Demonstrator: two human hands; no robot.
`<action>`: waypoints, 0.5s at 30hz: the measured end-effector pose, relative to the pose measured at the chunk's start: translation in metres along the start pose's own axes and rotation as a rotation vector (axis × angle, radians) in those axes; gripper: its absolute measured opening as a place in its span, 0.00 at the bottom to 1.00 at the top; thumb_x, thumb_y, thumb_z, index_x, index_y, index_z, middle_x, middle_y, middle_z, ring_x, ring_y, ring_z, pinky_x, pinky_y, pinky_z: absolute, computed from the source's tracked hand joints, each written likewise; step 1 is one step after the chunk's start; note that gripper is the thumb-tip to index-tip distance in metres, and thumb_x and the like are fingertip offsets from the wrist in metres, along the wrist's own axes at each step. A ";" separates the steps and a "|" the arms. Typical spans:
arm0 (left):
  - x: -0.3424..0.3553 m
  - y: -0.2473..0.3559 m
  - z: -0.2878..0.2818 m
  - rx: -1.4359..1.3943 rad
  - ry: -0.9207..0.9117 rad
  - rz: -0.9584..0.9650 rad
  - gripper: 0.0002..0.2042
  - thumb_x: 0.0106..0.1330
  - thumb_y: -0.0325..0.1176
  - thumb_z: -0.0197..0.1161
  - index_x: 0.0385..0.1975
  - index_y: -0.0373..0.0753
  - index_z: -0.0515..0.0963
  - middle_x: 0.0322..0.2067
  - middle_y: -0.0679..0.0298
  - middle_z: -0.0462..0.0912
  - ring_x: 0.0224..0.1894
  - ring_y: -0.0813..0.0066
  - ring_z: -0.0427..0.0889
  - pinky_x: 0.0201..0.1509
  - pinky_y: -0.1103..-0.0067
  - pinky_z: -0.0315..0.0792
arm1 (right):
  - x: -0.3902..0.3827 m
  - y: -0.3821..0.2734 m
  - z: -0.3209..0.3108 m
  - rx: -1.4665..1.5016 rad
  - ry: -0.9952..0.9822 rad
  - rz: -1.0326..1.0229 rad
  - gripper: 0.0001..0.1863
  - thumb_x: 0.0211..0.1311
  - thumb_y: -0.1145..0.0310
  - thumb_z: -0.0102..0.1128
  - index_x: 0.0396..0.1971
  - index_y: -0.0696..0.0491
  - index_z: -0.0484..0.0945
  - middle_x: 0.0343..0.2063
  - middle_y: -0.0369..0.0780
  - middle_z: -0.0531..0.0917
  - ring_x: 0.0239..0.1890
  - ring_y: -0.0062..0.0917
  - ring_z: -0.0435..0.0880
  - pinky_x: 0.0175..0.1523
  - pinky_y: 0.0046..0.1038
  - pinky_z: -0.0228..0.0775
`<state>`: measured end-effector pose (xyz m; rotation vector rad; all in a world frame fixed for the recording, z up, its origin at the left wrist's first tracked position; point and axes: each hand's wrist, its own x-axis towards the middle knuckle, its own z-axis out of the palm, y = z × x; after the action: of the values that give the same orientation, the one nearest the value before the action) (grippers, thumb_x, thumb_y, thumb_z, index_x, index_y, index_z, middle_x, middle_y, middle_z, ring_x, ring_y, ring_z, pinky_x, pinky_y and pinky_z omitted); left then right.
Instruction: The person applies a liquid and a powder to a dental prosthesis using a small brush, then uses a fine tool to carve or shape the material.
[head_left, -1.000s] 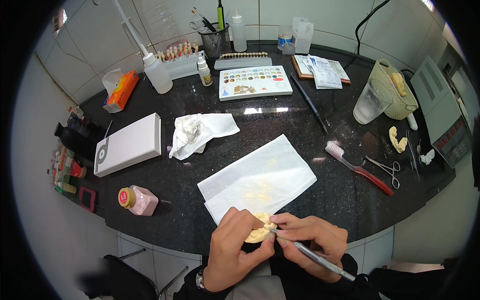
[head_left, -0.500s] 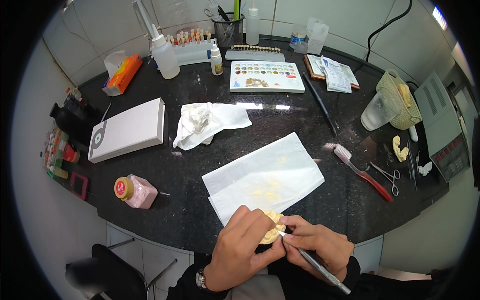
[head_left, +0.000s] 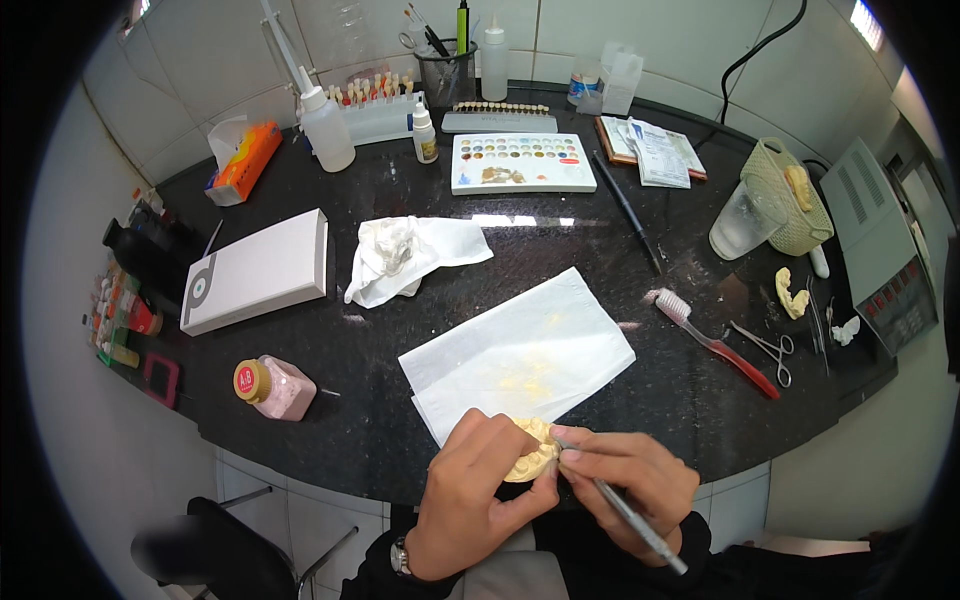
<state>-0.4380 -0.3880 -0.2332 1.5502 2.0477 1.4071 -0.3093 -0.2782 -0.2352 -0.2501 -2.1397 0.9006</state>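
My left hand (head_left: 475, 495) is closed around a yellow plaster dental cast (head_left: 528, 464), a horseshoe-shaped row of moulded teeth, held above the table's front edge. Fingers cover part of it. In my right hand (head_left: 640, 480) a slim silver craft knife (head_left: 636, 522) is gripped like a pen. Its tip is hidden among the fingers beside the right side of the cast, and whether it touches the plaster cannot be made out. Just beyond both hands lies a folded white paper towel (head_left: 470, 350) with yellow plaster dust (head_left: 525, 380) on it.
A pink-filled bottle (head_left: 280, 388), white box (head_left: 258, 270) and crumpled tissue (head_left: 390, 255) are at left. On the right lie a red-handled brush (head_left: 735, 362), scissor-like clamp (head_left: 770, 350) and another cast (head_left: 791, 293). A paint palette (head_left: 525, 180) and dark brush (head_left: 630, 215) stand farther back.
The view has shifted slightly. The cast has turned a little in my left hand, and the knife's pale tip, visible before, is now hidden by my right fingers.
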 end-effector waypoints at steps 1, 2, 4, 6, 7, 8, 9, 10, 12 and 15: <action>0.000 0.000 0.000 -0.010 0.016 -0.003 0.11 0.47 0.27 0.68 0.30 0.34 0.75 0.26 0.61 0.76 0.28 0.65 0.72 0.30 0.74 0.68 | 0.000 -0.001 -0.001 0.067 0.017 0.085 0.13 0.47 0.80 0.68 0.36 0.59 0.81 0.35 0.47 0.84 0.33 0.29 0.86 0.33 0.21 0.78; 0.000 0.000 0.000 -0.027 0.023 -0.016 0.11 0.48 0.27 0.68 0.30 0.34 0.75 0.27 0.61 0.77 0.29 0.65 0.72 0.31 0.74 0.68 | 0.000 -0.002 -0.003 0.134 0.033 0.169 0.13 0.47 0.80 0.67 0.36 0.59 0.81 0.35 0.47 0.84 0.33 0.29 0.86 0.34 0.21 0.78; 0.000 0.002 -0.001 -0.056 0.039 -0.035 0.11 0.49 0.27 0.69 0.30 0.34 0.76 0.28 0.60 0.78 0.31 0.65 0.74 0.32 0.75 0.69 | 0.003 -0.005 -0.003 0.235 0.074 0.284 0.09 0.49 0.81 0.65 0.33 0.60 0.80 0.30 0.45 0.82 0.33 0.25 0.84 0.36 0.19 0.75; 0.000 0.000 0.000 -0.055 0.081 0.001 0.11 0.49 0.28 0.69 0.32 0.34 0.78 0.29 0.60 0.79 0.32 0.65 0.75 0.34 0.76 0.70 | 0.006 -0.007 -0.005 0.296 0.079 0.333 0.08 0.49 0.81 0.64 0.32 0.60 0.80 0.31 0.46 0.82 0.36 0.27 0.84 0.41 0.24 0.75; 0.000 -0.001 0.000 -0.054 0.103 0.017 0.11 0.50 0.28 0.69 0.33 0.34 0.79 0.30 0.60 0.80 0.33 0.65 0.75 0.35 0.77 0.70 | 0.008 -0.007 -0.006 0.328 0.079 0.358 0.08 0.50 0.81 0.64 0.32 0.61 0.80 0.31 0.46 0.82 0.37 0.28 0.84 0.43 0.26 0.76; -0.001 -0.001 -0.001 -0.059 0.120 0.013 0.11 0.50 0.28 0.69 0.34 0.34 0.79 0.31 0.60 0.80 0.34 0.66 0.76 0.36 0.77 0.71 | 0.008 -0.006 -0.008 0.345 0.078 0.319 0.08 0.52 0.77 0.64 0.34 0.61 0.80 0.33 0.47 0.83 0.38 0.29 0.84 0.44 0.27 0.75; -0.001 0.000 -0.001 -0.068 0.136 0.008 0.11 0.50 0.27 0.69 0.34 0.35 0.80 0.31 0.61 0.81 0.34 0.66 0.77 0.37 0.77 0.71 | 0.008 -0.003 -0.010 0.358 0.076 0.281 0.09 0.55 0.74 0.63 0.36 0.61 0.80 0.34 0.48 0.83 0.39 0.31 0.84 0.46 0.28 0.75; -0.002 0.000 -0.001 -0.077 0.153 0.004 0.12 0.51 0.27 0.69 0.35 0.35 0.80 0.32 0.61 0.81 0.35 0.66 0.77 0.38 0.77 0.71 | 0.008 -0.001 -0.011 0.371 0.073 0.243 0.11 0.58 0.70 0.63 0.37 0.61 0.80 0.36 0.49 0.83 0.40 0.32 0.84 0.47 0.29 0.75; -0.004 -0.002 0.001 -0.162 0.190 -0.015 0.11 0.52 0.27 0.69 0.36 0.35 0.80 0.32 0.61 0.81 0.34 0.69 0.79 0.38 0.79 0.72 | 0.007 -0.001 -0.012 0.445 0.149 0.255 0.22 0.64 0.55 0.51 0.40 0.62 0.79 0.36 0.49 0.83 0.41 0.34 0.84 0.49 0.30 0.73; -0.010 -0.002 0.003 -0.307 0.197 -0.161 0.10 0.54 0.27 0.68 0.36 0.35 0.80 0.33 0.59 0.82 0.34 0.73 0.81 0.37 0.81 0.73 | 0.007 -0.005 -0.009 0.373 0.184 0.318 0.46 0.63 0.33 0.22 0.45 0.63 0.74 0.36 0.49 0.83 0.43 0.35 0.84 0.51 0.32 0.72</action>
<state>-0.4330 -0.3943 -0.2397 1.1388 1.8939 1.7690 -0.3067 -0.2743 -0.2243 -0.4707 -1.7500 1.3817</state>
